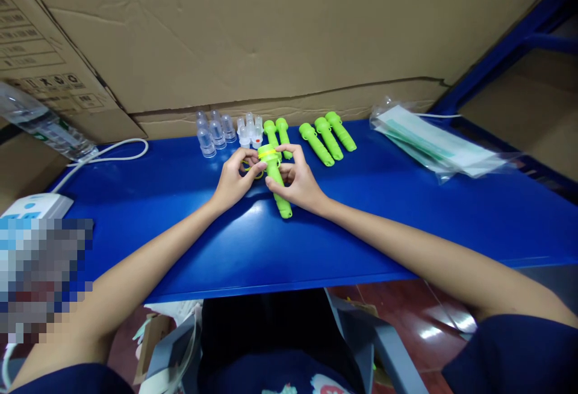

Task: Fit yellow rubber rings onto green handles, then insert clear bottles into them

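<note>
A lime-green toy flashlight point(282, 201) is held tilted above the blue table, its wide head away from me. My right hand point(298, 180) grips its body, thumb on the near side and index finger reaching to the head. With thumb and fingers, my left hand point(239, 174) pinches the left side of the head, where a yellow band point(267, 153) runs around it. Thin yellow loops point(257, 172) show beside the left fingers; whether they join the band, I cannot tell. Two similar green flashlights point(283, 132) lie just behind my hands, and three more point(326, 141) lie to the right.
Several clear plastic caps point(206, 143) and a cluster of whitish translucent parts point(250, 132) stand at the back. A plastic bag with papers point(433, 141) lies right. Leftward are a water bottle point(49, 126), a white cable point(121, 152) and a power strip point(40, 204). Cardboard point(271, 38) walls the back.
</note>
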Demonstrator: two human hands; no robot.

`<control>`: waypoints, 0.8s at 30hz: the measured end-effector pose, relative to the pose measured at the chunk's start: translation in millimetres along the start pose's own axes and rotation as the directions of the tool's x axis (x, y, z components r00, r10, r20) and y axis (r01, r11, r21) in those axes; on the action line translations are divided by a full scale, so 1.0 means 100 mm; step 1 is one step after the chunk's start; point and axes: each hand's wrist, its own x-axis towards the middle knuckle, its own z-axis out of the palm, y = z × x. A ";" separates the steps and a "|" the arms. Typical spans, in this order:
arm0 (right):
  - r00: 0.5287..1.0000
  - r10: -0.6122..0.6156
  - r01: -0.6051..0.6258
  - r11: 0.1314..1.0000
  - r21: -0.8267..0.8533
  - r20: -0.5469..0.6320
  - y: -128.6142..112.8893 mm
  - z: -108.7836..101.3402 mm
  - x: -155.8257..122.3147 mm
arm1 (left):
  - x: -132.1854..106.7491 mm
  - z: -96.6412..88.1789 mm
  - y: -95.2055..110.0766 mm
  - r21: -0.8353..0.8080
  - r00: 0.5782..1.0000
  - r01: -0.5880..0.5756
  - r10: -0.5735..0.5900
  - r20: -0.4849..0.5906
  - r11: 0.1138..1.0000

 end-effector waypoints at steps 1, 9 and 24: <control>1.000 0.002 -0.002 1.000 0.007 0.002 0.01 0.00 0.00 | 0.00 0.00 -0.01 -0.003 1.000 -0.003 0.003 -0.001 1.000; 1.000 -0.007 0.007 1.000 0.005 0.014 0.02 0.00 0.00 | 0.01 0.00 -0.01 -0.001 1.000 -0.016 0.016 -0.002 1.000; 0.993 0.041 -0.036 0.998 -0.046 0.112 0.06 -0.04 0.02 | 0.00 0.02 0.01 -0.099 0.989 -0.022 0.007 -0.146 0.995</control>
